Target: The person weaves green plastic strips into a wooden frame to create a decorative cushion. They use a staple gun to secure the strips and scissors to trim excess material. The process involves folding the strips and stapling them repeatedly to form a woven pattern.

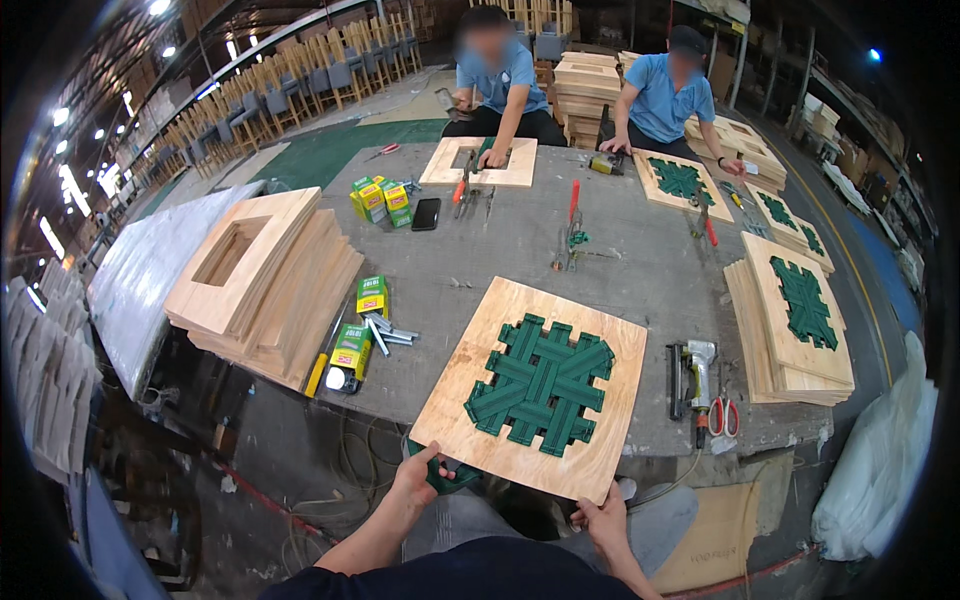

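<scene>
A square wooden seat panel (450, 420) lies tilted over the near table edge, with green webbing straps (540, 383) woven and crossed over its middle. My left hand (416, 480) grips the panel's near-left corner, fingers partly under it. More green webbing (455, 478) hangs beside that hand, below the panel. At the near-right corner my right hand (604, 520) pinches the panel's edge, thumb on top. To the right of the panel lie a staple gun (700, 370) and red-handled scissors (723, 416).
Cut-out panels are stacked at left (300, 290); webbed panels (790, 345) are stacked at right. Staple boxes (350, 350), loose staple strips (385, 335), a phone (426, 214) and a red-handled tool (573, 215) lie on the table (480, 250). Two co-workers in blue shirts (670, 110) work opposite.
</scene>
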`<state>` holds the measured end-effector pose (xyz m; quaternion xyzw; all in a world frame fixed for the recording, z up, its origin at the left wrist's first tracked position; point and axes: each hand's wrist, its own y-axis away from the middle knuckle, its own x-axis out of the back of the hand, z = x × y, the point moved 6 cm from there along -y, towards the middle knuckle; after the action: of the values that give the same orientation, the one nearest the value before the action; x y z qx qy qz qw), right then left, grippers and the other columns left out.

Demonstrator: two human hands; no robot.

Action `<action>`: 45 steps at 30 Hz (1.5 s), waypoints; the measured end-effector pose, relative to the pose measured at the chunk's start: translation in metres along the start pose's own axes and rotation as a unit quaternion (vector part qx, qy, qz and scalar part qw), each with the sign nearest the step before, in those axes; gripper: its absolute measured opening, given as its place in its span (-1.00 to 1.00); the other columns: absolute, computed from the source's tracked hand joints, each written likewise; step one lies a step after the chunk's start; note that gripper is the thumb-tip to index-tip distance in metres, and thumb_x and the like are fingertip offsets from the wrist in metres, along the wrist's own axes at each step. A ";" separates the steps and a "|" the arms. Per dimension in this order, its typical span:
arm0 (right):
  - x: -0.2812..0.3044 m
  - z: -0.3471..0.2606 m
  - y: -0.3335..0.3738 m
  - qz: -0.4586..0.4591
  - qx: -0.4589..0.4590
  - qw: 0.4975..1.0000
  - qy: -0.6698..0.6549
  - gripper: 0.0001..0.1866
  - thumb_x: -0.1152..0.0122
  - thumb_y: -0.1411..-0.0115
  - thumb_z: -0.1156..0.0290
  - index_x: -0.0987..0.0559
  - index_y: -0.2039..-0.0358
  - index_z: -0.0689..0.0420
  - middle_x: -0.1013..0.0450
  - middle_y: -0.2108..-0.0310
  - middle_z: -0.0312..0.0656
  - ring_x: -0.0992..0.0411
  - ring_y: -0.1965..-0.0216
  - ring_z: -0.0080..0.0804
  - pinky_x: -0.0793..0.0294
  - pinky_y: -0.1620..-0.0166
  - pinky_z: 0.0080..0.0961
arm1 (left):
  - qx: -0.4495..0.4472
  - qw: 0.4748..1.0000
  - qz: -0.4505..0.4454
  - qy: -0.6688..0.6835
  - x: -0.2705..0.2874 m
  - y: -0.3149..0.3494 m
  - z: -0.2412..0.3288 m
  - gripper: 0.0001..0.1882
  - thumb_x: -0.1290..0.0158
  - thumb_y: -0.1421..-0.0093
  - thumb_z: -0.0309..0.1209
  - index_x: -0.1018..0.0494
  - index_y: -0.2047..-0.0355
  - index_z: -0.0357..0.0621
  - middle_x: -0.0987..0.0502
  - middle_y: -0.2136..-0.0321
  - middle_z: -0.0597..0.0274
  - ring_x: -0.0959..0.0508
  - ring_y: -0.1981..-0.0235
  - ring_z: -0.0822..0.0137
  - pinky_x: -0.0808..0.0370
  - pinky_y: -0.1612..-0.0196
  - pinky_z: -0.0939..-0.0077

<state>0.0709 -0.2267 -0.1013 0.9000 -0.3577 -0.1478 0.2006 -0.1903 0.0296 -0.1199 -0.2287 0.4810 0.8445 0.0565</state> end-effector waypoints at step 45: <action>-0.192 -0.443 -0.422 0.039 0.492 0.687 0.534 -0.35 0.03 -0.45 -0.04 -0.34 -0.38 0.13 -0.33 -0.30 0.11 -0.34 -0.29 0.08 -0.32 -0.31 -0.14 | -0.487 0.294 -0.164 -0.806 -0.219 -0.107 0.092 -0.46 0.04 -0.44 -0.09 -0.29 -0.41 0.29 -0.10 -0.50 0.41 0.03 -0.53 -0.01 0.09 -0.53 -0.10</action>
<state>0.3644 0.3010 0.1128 0.7817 -0.2465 0.5627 -0.1079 0.0081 0.1902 -0.0675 0.5071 -0.3532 0.6575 0.4311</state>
